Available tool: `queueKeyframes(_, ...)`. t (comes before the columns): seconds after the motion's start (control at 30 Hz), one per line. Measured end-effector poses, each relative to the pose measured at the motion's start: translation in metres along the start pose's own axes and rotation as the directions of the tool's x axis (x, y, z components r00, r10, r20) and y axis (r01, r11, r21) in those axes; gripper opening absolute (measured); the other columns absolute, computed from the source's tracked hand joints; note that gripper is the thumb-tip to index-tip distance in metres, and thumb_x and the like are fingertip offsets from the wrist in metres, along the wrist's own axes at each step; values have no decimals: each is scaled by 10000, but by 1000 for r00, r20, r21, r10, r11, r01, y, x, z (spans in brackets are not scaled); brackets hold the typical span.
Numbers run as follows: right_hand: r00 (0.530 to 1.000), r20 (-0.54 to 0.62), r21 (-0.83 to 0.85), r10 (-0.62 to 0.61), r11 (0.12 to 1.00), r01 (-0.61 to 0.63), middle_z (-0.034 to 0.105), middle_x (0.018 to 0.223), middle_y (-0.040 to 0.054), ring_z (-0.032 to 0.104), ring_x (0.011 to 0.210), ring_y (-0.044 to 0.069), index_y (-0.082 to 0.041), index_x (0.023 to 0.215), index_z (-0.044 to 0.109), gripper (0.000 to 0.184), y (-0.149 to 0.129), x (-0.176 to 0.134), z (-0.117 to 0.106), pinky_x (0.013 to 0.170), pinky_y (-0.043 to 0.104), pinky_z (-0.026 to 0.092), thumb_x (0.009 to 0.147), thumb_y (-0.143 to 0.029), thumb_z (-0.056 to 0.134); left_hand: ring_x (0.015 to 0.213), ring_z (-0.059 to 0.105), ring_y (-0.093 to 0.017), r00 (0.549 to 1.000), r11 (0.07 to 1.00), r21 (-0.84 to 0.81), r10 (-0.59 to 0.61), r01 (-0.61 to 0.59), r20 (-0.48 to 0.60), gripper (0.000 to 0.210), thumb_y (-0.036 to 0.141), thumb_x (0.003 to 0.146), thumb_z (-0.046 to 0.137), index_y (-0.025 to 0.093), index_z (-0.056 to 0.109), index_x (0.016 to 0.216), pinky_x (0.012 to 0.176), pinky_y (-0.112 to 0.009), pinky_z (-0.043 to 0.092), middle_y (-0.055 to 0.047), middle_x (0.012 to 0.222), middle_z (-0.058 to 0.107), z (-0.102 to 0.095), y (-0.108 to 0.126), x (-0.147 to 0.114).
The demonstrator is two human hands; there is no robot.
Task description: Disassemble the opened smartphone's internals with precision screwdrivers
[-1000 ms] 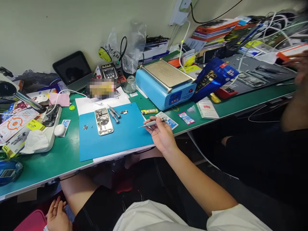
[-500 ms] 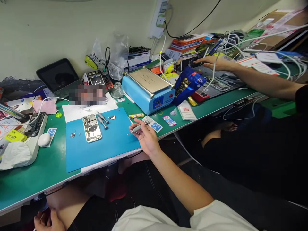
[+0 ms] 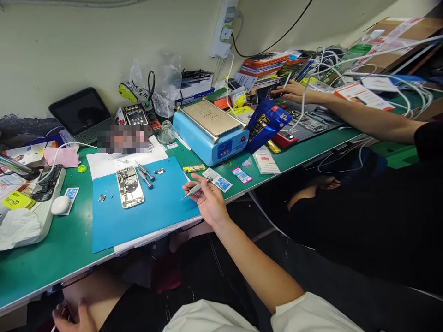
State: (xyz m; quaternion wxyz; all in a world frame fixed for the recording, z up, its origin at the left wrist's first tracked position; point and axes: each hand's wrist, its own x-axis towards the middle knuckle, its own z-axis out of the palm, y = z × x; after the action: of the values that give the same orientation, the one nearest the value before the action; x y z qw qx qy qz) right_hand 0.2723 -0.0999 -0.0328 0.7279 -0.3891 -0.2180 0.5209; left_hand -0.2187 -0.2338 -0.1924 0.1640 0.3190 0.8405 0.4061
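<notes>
My right hand is over the right edge of a blue mat, palm up, holding a grey screwdriver between thumb and fingers, tip pointing left. On the mat lies an opened phone with its inner parts showing. Two more screwdrivers rest against its right side. A small metal part is beyond them, and tiny loose parts lie to the phone's left. Low at the left, my left hand rests by my leg, fingers loosely curled and apart; a bit of white shows beside it, unclear what.
A blue heating-plate machine stands behind my right hand, beside a blue pouch and a white box. A glass jar is left of it. At the right, a co-worker's hand reaches over a dark mat. White cables cross there.
The view has shifted slightly, so most things sit a little further left. My right hand still holds the screwdriver in much the same pose.
</notes>
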Motion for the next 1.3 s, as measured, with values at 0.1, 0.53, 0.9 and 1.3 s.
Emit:
queueKeyframes(0.1,1000,-2,-12,2,1000,-2,816,958,46,803,903,186,-227,1110,751,525,-1,0,-1,800,279,658,796,-639,833,1254,613,-500,999,1000,-2,18,-18,-30,899,572,609,836,225,521,1377,1112,-738,431,-176,1318,605,-2,-1,-2)
queueKeyframes(0.53,997,2,-203,-74,977,73,801,840,-21,790,681,188,-284,1093,582,547,1,-16,-5,617,278,643,754,-578,897,1298,648,-340,730,729,-114,682,-675,40,782,365,883,705,206,336,1554,1180,-567,462,-208,1530,515,-19,121,-85)
queueKeyframes(0.9,900,233,-334,-368,839,429,794,902,5,799,871,203,-289,1006,463,271,10,-37,69,723,325,635,995,-434,692,1375,612,-304,576,714,-87,624,-695,528,903,118,862,490,154,134,1692,1034,-419,571,-172,1579,533,63,296,-70)
queueKeyframes(1.3,824,498,-458,-271,725,515,772,935,12,757,899,199,-304,1007,616,279,56,-1,108,812,354,621,966,-576,664,1149,710,-290,568,707,-93,632,-701,528,898,149,852,521,142,189,1686,983,-418,571,-154,1430,674,77,295,-65)
